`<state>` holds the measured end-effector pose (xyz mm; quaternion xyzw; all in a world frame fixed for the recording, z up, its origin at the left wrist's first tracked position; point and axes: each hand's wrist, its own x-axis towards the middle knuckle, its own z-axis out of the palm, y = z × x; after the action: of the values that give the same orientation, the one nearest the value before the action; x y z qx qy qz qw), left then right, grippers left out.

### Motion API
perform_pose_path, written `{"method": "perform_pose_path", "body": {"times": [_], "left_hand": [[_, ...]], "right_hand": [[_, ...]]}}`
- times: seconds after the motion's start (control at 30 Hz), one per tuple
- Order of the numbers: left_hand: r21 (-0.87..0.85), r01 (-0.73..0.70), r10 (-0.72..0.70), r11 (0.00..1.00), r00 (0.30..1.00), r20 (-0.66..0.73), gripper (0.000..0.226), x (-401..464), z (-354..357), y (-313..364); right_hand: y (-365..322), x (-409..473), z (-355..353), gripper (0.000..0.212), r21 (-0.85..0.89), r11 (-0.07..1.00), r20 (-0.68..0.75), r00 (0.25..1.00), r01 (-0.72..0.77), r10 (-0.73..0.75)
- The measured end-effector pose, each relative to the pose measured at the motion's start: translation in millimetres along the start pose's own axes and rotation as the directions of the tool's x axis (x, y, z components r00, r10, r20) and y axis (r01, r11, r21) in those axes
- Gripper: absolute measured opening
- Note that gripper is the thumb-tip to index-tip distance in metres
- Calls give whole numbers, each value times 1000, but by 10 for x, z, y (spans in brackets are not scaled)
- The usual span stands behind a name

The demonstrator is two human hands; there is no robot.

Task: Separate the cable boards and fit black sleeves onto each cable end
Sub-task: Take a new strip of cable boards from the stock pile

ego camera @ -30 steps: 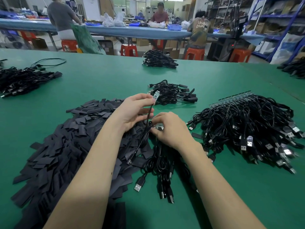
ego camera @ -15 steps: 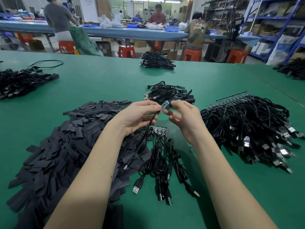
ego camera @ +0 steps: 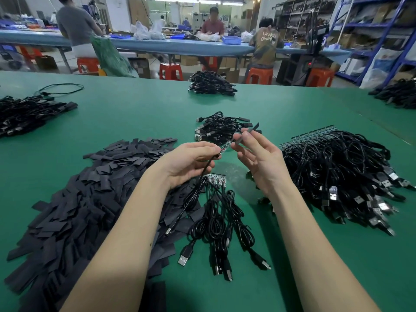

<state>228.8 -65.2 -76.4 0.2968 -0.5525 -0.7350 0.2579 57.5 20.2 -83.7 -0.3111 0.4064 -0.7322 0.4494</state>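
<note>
My left hand [ego camera: 191,162] pinches a black cable just behind its small green board [ego camera: 225,147], which points up and to the right. My right hand [ego camera: 256,158] pinches a flat black sleeve [ego camera: 247,132] between thumb and forefinger, its tip just right of the board's end. The cable hangs down from my left hand to a USB plug [ego camera: 168,230]. Below my hands a joined strip of boards [ego camera: 216,178] lies on the green table [ego camera: 135,118], its cables [ego camera: 222,221] trailing toward me. A big heap of black sleeves [ego camera: 74,199] lies at the left.
A large tangle of cables with a board strip [ego camera: 342,174] fills the right. A small pile of cables [ego camera: 216,129] lies just beyond my hands. More bundles lie at far left [ego camera: 27,113], far centre [ego camera: 211,83] and far right [ego camera: 398,93]. People sit at a table behind.
My right hand rose from the board strip on the table, came up beside my left hand and now holds a black sleeve at the tip of the single board. The left hand stayed roughly put.
</note>
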Motion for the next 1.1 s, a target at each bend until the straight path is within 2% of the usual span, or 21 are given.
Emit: {"method": "perform_pose_path", "body": {"times": [0.2, 0.37, 0.47, 0.6, 0.8, 0.93, 1.1], "left_hand": [[-7, 1, 0, 1000, 999, 51, 14, -9, 10, -13], [-28, 6, -4, 1000, 998, 56, 6, -5, 29, -38], [-44, 13, -10, 999, 998, 66, 2, -9, 38, -35], [-53, 4, 0, 999, 998, 70, 16, -10, 23, -31], [-45, 7, -3, 999, 996, 87, 7, 12, 22, -47], [-47, 2, 3, 999, 994, 114, 8, 7, -15, -47], [-73, -15, 24, 997, 991, 130, 23, 5, -48, -44]], "right_hand": [[39, 22, 9, 27, 30, 998, 29, 998, 55, -56], [68, 31, -19, 23, 43, 996, 31, 996, 76, -78], [86, 34, -28, 14, 64, 995, 25, 997, 75, -77], [86, 29, -21, 7, 78, 995, 29, 997, 65, -67], [116, 22, 9, 7, 41, 996, 21, 996, 80, -81], [94, -4, -11, 17, 85, 996, 72, 997, -18, 11], [61, -33, -14, 8, 120, 982, 133, 983, -145, 129]]}}
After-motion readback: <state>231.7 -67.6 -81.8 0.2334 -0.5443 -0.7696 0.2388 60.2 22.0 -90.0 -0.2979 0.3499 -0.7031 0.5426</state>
